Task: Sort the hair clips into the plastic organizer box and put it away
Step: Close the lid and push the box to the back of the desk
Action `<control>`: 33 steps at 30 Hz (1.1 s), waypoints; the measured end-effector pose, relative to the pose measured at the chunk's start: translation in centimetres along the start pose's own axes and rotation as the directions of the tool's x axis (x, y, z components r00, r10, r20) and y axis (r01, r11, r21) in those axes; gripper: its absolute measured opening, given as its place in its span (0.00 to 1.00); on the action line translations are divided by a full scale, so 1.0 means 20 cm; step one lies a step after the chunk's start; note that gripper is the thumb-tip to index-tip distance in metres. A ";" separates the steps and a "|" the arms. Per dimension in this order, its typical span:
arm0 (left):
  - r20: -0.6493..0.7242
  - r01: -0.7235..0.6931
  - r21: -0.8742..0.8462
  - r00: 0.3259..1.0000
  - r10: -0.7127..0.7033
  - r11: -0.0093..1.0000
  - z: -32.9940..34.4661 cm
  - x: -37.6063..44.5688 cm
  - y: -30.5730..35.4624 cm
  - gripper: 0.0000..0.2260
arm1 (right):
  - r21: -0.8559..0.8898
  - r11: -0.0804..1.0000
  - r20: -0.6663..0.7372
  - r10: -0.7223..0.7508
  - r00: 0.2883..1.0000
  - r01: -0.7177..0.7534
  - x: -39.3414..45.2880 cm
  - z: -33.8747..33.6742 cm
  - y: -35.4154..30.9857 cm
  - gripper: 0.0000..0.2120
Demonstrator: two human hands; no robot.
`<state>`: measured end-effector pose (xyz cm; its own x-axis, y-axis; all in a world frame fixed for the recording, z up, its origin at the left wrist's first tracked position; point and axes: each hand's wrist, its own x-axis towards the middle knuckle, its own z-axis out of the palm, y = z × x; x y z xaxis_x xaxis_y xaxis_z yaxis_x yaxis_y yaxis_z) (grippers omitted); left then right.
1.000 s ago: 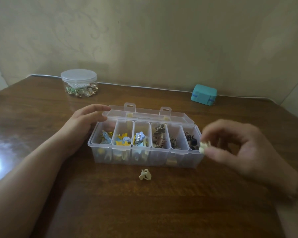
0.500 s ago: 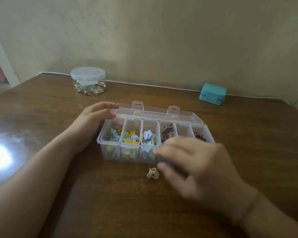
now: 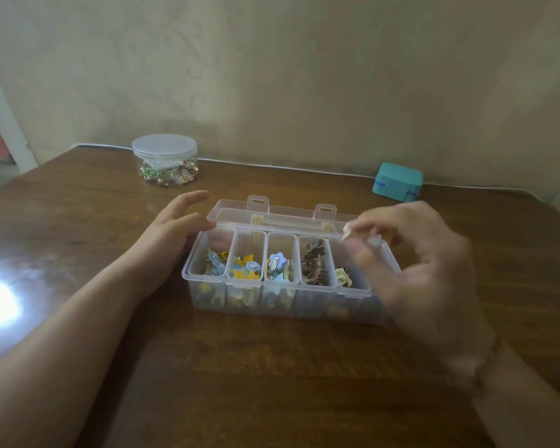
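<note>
The clear plastic organizer box (image 3: 282, 286) is sitting open at the middle of the brown desk (image 3: 240, 367), its compartments holding colored hair clips. The left hand (image 3: 172, 231) is resting against the box's left end, fingers relaxed. The right hand (image 3: 414, 260), blurred, is hovering over the box's right end, pinching a small cream hair clip (image 3: 348, 228). A lidded jar (image 3: 164, 160) and a teal case (image 3: 397, 181) are sitting far back.

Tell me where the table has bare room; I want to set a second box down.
Bare wood lies in front of the clear plastic organizer box, between both forearms, and between the lidded clear round jar and small teal case. It is crowded around the organizer, where the left hand and right hand flank it.
</note>
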<state>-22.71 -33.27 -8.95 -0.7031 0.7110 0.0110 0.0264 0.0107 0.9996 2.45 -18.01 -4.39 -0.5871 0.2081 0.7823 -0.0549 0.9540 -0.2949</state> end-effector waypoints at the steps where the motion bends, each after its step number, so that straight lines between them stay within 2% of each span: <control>1: 0.000 0.002 -0.005 1.000 -0.002 1.000 0.00 0.00 0.00 0.25 | -0.016 0.996 0.006 0.090 0.996 -0.090 0.02 0.00 0.03 0.04; 4: 0.006 0.013 0.007 1.000 -0.013 1.000 0.01 -0.01 0.00 0.24 | -0.063 0.968 0.194 0.251 0.948 -0.244 0.02 0.02 0.11 0.04; 5: 0.003 0.013 0.010 1.000 -0.013 1.000 0.01 -0.01 0.01 0.23 | -0.033 0.961 0.180 0.275 0.944 -0.274 0.01 0.01 0.13 0.05; 7: -0.010 0.011 -0.011 1.000 -0.011 1.000 0.03 -0.01 0.01 0.25 | 0.151 0.919 0.015 0.367 0.930 -0.365 0.03 -0.02 0.18 0.08; 8: -0.009 0.008 -0.046 1.000 -0.008 0.999 0.03 -0.01 0.01 0.29 | 0.275 0.868 -0.054 0.444 0.894 -0.414 0.03 -0.03 0.21 0.09; 9: -0.012 0.003 -0.102 1.000 -0.004 0.995 0.03 -0.01 0.01 0.35 | 0.374 0.805 -0.062 0.517 0.853 -0.461 0.03 -0.04 0.25 0.12; 11: 0.015 -0.033 -0.213 0.999 0.037 0.976 0.03 -0.01 0.02 0.42 | 0.469 0.671 0.075 0.618 0.782 -0.575 0.02 -0.05 0.31 0.25; 13: 0.080 -0.088 -0.326 0.990 0.120 0.941 0.03 -0.02 0.03 0.43 | 0.527 0.553 0.215 0.648 0.731 -0.645 -0.01 -0.05 0.36 0.38; 15: 0.112 -0.149 -0.410 0.971 0.212 0.900 0.00 -0.03 0.06 0.36 | 0.601 0.527 0.218 0.615 0.758 -0.601 -0.02 -0.06 0.36 0.41; 17: 0.110 -0.196 -0.444 0.956 0.270 0.874 -0.02 -0.04 0.09 0.26 | 0.629 0.614 0.116 0.532 0.838 -0.477 -0.03 -0.08 0.35 0.41; 18: 0.110 -0.224 -0.415 0.950 0.293 0.882 -0.02 -0.05 0.10 0.25 | 0.604 0.682 0.065 0.475 0.878 -0.413 -0.03 -0.09 0.34 0.40; 20: 0.141 -0.348 -0.176 0.917 0.374 0.921 0.00 -0.06 0.10 0.29 | 0.411 0.866 0.013 0.306 0.952 -0.284 -0.05 -0.11 0.30 0.34; 21: 0.188 -0.418 -0.022 0.890 0.414 0.908 0.02 -0.07 0.10 0.30 | 0.259 0.944 0.049 0.201 0.978 -0.207 -0.06 -0.11 0.28 0.31; 22: 0.246 -0.475 0.107 0.864 0.440 0.873 0.04 -0.09 0.10 0.30 | 0.119 0.984 0.146 0.116 0.982 -0.134 -0.07 -0.11 0.27 0.29; 24: 0.370 -0.553 0.267 0.815 0.446 0.789 0.05 -0.12 0.12 0.26 | -0.046 0.996 0.410 0.086 0.908 -0.073 -0.08 -0.08 0.26 0.28; 26: 0.482 -0.608 0.385 0.774 0.410 0.695 0.03 -0.15 0.15 0.24 | -0.090 0.989 0.548 0.149 0.823 -0.119 -0.10 -0.07 0.25 0.30; 28: 0.538 -0.636 0.508 0.761 0.362 0.581 0.03 -0.18 0.15 0.25 | -0.113 0.986 0.546 0.164 0.822 -0.121 -0.10 -0.06 0.25 0.29; 30: 0.515 -0.639 0.638 0.769 0.379 0.429 0.05 -0.21 0.14 0.27 | -0.140 0.985 0.545 0.162 0.823 -0.101 -0.10 -0.06 0.24 0.28; 31: 0.498 -0.636 0.670 0.768 0.402 0.383 0.06 -0.21 0.14 0.28 | -0.153 0.984 0.545 0.160 0.823 -0.091 -0.10 -0.06 0.24 0.28; 33: 0.484 -0.639 0.677 0.760 0.434 0.365 0.07 -0.22 0.13 0.27 | -0.169 0.983 0.529 0.148 0.836 -0.067 -0.11 -0.05 0.24 0.28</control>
<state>-18.48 -35.33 -6.45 -0.1791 0.8852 0.4293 0.9401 0.0254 0.3399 4.35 -13.60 -6.97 -0.9260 0.2005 0.3199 0.1217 0.9606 -0.2497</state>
